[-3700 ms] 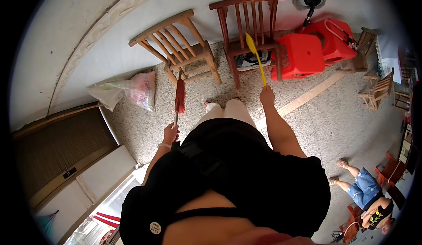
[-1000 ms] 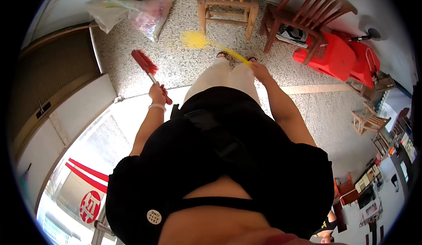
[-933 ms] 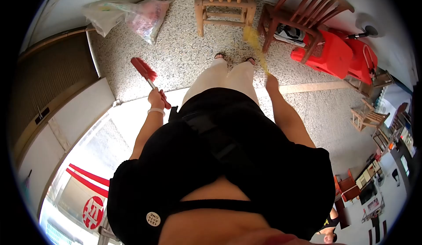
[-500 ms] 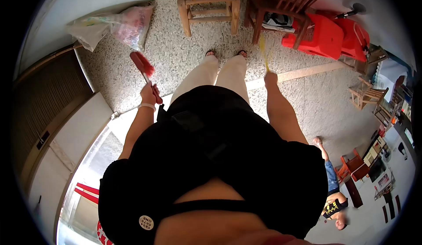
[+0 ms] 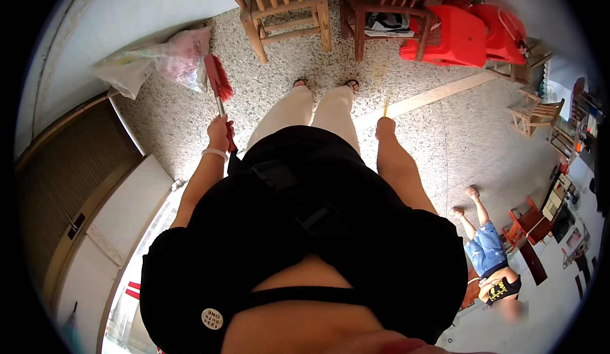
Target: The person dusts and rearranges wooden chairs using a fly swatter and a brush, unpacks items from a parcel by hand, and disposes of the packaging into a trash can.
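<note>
My left hand [image 5: 218, 133] is closed round the handle of a red hand brush [image 5: 217, 78]. The brush points away from me, with its red bristles facing right and a metal shaft between head and grip. Its head is just beside a pink plastic bag [image 5: 183, 59] on the floor; whether they touch I cannot tell. On the other side, my right hand [image 5: 386, 127] is closed round the thin handle of what looks like a yellow fly swatter [image 5: 386, 105]. Its far end is blurred over the speckled floor.
Ahead are a wooden chair [image 5: 286, 5] and a darker chair [image 5: 389, 11], with red plastic containers [image 5: 454, 40] beside it. A pale strip [image 5: 432, 102] crosses the floor. At the lower right is another person [image 5: 488, 249] in blue shorts. A doorway opens at the lower left.
The brush has swung right and more upright, nearer the pink bag. My right hand has drawn slightly back towards me, with the yellow swatter. The view has shifted, showing more of the other person.
</note>
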Available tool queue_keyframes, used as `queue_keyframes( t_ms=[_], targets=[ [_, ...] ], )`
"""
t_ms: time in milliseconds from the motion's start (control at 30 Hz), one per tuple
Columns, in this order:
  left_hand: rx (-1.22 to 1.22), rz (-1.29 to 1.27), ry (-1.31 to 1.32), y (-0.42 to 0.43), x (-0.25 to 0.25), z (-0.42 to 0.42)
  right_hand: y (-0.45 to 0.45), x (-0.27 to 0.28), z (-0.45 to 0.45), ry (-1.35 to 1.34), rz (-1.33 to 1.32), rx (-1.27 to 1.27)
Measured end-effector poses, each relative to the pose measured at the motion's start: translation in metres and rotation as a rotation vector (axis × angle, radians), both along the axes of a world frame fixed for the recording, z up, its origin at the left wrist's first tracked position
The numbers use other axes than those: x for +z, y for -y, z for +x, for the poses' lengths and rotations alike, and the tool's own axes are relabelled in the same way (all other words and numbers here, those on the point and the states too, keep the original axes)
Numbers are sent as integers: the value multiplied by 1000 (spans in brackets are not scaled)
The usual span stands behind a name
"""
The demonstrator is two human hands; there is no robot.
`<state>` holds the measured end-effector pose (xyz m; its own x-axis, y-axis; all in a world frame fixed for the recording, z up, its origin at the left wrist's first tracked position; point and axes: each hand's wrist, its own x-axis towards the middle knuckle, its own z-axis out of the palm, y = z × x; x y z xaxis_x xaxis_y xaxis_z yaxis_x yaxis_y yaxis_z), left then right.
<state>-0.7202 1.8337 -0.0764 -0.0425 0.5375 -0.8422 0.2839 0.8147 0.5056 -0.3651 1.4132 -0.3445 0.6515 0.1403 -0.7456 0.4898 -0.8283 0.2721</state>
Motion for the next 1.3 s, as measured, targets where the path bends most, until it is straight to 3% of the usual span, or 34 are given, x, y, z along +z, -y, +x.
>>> queue_keyframes(
  t_ms=[167,233,333,533,633,733,900,1067,1167,1300],
  targets=[
    [-69,-23,-123,9,-2,-4,-14,7,14,29,288,-501],
    [-68,-20,-129,16,-7,-7,-91,146,25,22,449,-145],
    [-51,-18,-128,22,0,3,-125,213,46,-7,385,-349],
    [-94,-6,-157,42,21,53,-74,228,119,35,182,-266],
    [-107,14,-105,53,26,80,-69,225,133,72,389,-269],
    [-127,19,-102,63,36,113,-81,222,133,-8,420,-164],
    [-192,54,-99,74,47,152,-65,201,165,-61,242,-60],
    [-203,54,-97,82,47,161,-67,223,175,-7,454,-258],
    [-211,33,-130,88,44,161,-64,215,163,-85,501,-213],
    [-249,27,-174,92,50,163,-44,203,163,-125,330,-130]
  ],
)
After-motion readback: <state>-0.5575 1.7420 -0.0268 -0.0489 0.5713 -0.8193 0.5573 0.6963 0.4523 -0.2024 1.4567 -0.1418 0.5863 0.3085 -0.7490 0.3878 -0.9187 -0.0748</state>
